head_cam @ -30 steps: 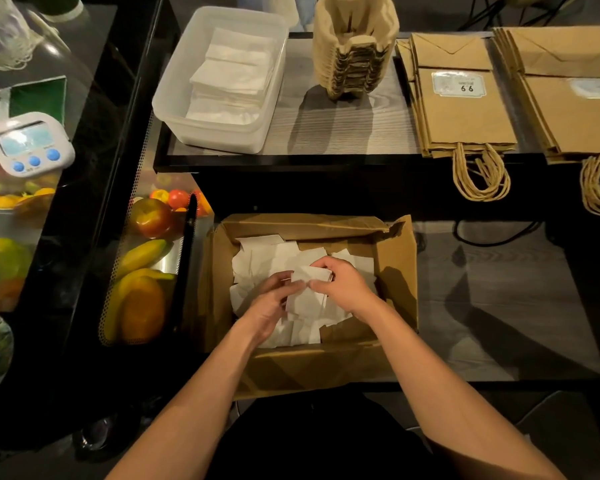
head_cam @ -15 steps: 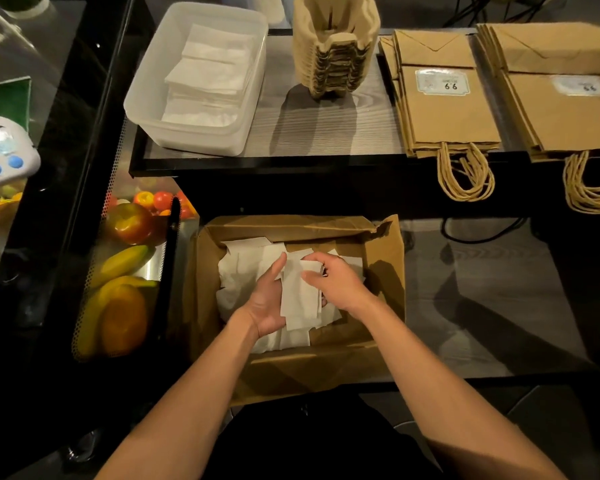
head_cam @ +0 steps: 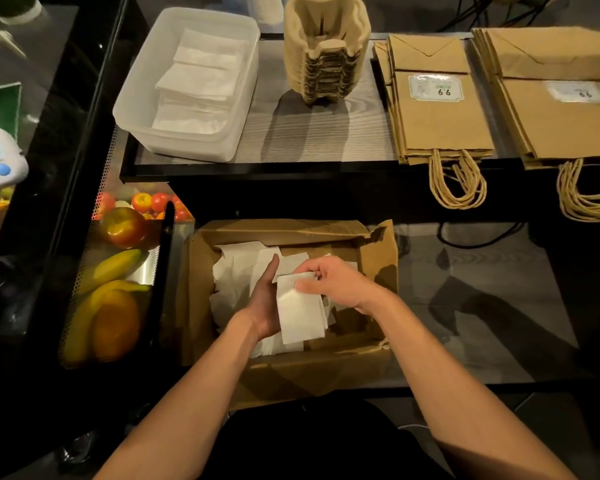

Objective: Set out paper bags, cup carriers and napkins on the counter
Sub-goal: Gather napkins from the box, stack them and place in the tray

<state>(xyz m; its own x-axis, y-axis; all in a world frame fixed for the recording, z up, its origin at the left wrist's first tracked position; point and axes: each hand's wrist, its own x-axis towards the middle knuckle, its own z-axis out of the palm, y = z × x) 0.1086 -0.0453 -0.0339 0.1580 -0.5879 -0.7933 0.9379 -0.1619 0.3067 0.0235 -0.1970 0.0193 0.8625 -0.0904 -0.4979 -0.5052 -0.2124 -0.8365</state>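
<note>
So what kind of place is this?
Probably a cafe or takeaway counter. There's a stack of cup carriers, piles of paper bags with handles, and napkins set out.

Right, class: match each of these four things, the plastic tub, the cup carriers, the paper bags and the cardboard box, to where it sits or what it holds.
Things:
1. plastic tub
2. cup carriers
3. paper bags
4. cardboard box

Descriptions:
A. lying flat, handles hanging over the counter edge
B. on the lower level, holding loose napkins
C. stacked in a pile, middle of the counter
D. at the counter's left end, holding folded napkins

Pairs: 1-D, 2-C, 3-A, 4-B
</note>
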